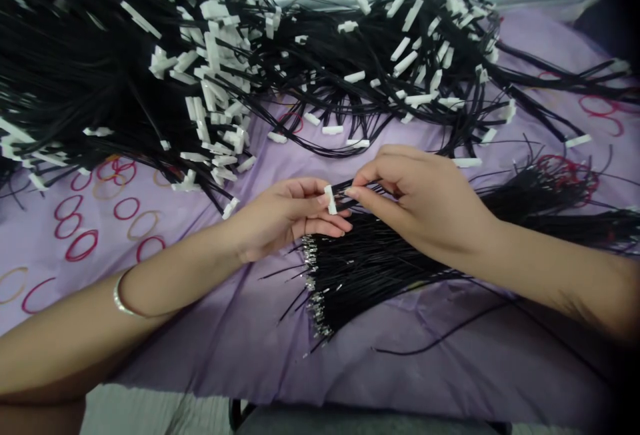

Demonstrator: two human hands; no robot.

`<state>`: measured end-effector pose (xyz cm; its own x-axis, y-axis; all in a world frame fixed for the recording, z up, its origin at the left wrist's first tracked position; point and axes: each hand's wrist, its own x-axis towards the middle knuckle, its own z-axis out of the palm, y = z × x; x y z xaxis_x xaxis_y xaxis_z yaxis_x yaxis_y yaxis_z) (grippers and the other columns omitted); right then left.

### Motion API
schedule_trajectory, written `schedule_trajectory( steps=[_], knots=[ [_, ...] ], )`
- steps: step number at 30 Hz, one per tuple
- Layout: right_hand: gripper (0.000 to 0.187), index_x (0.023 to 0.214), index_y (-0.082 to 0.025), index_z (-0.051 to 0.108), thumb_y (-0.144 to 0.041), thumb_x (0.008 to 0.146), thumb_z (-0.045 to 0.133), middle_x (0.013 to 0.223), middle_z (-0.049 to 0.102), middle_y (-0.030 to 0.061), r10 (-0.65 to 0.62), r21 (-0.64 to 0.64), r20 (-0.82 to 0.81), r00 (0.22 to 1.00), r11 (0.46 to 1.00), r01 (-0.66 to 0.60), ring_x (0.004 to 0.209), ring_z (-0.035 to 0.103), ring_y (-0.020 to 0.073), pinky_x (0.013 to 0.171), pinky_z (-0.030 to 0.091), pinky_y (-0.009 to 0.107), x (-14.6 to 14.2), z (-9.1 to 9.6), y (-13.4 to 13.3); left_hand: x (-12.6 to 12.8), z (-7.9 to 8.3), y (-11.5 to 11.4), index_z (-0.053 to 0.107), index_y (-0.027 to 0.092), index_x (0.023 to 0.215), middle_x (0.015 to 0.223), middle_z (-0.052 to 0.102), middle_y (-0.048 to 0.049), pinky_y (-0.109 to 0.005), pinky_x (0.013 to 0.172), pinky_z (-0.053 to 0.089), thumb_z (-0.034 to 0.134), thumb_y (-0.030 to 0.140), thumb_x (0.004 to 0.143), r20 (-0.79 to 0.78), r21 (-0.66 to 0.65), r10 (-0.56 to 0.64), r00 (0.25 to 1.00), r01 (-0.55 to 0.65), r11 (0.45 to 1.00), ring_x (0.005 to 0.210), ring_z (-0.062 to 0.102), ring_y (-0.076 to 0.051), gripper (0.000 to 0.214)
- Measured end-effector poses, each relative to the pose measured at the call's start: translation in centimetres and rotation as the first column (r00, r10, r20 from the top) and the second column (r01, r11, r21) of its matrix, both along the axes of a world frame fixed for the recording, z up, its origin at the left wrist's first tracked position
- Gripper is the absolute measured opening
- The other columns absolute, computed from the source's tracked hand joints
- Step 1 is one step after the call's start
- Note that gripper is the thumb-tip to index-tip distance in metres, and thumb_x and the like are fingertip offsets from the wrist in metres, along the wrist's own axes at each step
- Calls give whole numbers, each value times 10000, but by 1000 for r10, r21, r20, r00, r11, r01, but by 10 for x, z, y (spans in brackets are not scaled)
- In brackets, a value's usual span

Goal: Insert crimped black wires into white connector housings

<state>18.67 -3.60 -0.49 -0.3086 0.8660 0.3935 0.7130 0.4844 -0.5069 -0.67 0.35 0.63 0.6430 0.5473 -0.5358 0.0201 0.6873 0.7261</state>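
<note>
Where the hands met: the left hand [285, 218] pinched a small white plastic connector housing [330, 199] between thumb and fingertips, its long side upright and turned toward the other hand.
Other grip: the right hand [420, 198] pressed thumb and forefinger together on thin black wires [363, 188] just beside the housing, seemingly to steady them there.
Under the hands: a fanned bundle of black wires with bright metal terminals [313, 288] lay with its tips lined up leftward, apparently for easy picking.
Upper left: a heap of black cables with white connectors [215, 88] spread toward upper right.
Beneath everything: a lilac sheet printed with red rings [240, 348] covered the work surface.
</note>
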Motion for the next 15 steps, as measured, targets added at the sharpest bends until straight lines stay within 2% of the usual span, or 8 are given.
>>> schedule_trajectory(
  steps=[15],
  knots=[
    [89, 768, -154, 638, -201, 837, 605, 602, 423, -20, -13, -96, -10, 1000, 995, 12, 534, 379, 89, 502, 299, 230, 1, -2, 4, 2, 1, -2, 542, 63, 878, 754, 703, -127, -208, 680, 565, 449, 6, 889, -10, -4, 43, 999, -43, 999, 687, 707, -154, 110]
  ],
)
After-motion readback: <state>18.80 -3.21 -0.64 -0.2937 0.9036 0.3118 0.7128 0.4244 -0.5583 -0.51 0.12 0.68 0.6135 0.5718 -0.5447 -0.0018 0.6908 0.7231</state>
